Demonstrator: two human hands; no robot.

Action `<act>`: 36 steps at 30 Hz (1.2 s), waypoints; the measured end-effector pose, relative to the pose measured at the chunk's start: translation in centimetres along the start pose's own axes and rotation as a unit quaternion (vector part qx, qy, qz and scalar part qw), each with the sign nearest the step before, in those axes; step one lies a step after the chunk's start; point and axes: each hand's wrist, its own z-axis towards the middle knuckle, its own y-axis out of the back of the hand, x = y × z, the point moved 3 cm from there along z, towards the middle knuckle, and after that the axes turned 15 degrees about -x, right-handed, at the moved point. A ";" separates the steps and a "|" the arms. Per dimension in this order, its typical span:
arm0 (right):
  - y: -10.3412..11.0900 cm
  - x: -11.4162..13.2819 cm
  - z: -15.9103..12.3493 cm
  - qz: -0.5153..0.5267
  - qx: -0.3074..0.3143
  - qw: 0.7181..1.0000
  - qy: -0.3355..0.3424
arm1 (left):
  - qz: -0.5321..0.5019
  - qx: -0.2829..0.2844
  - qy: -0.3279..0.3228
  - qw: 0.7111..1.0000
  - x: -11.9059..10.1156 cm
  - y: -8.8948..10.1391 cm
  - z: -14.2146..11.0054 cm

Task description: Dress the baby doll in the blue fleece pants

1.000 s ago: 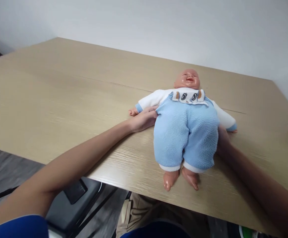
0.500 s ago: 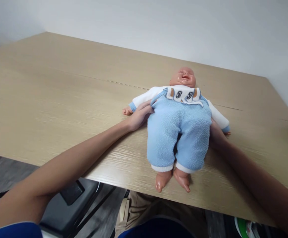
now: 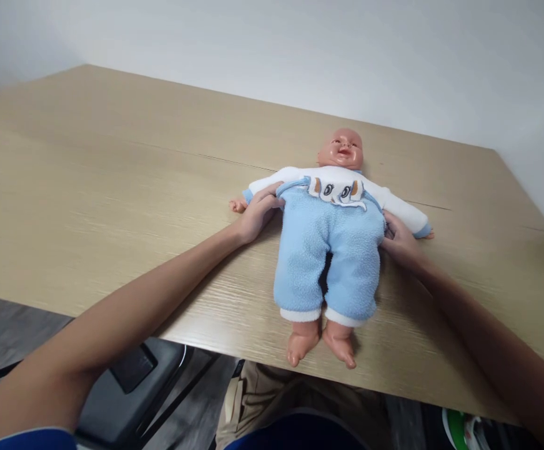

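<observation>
A baby doll lies on its back on the table, feet toward me. It wears a white long-sleeved top and light-blue fleece overalls with an embroidered elephant face on the bib. My left hand grips the edge of the overalls below the strap, fingertips partly hidden by cloth and the doll's sleeve. On the other side, my right hand is closed at the overalls' side, just under the doll's arm; some of its fingers are tucked out of sight. The doll's bare feet rest near the table's front edge.
The wooden table reaches back to a white wall. Below its front edge stands a dark chair with a black flat object on the seat. A green and white item sits low at the right.
The overalls have come down flatter, and the bib sits slightly lower and further left. My right hand has shifted up and left and shows more. More of the doll's neck and white top is visible.
</observation>
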 end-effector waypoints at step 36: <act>-0.2 0.2 0.5 0.121 -0.070 0.990 -0.020 | 0.284 -0.014 -0.152 0.947 -0.4 -1.0 -0.3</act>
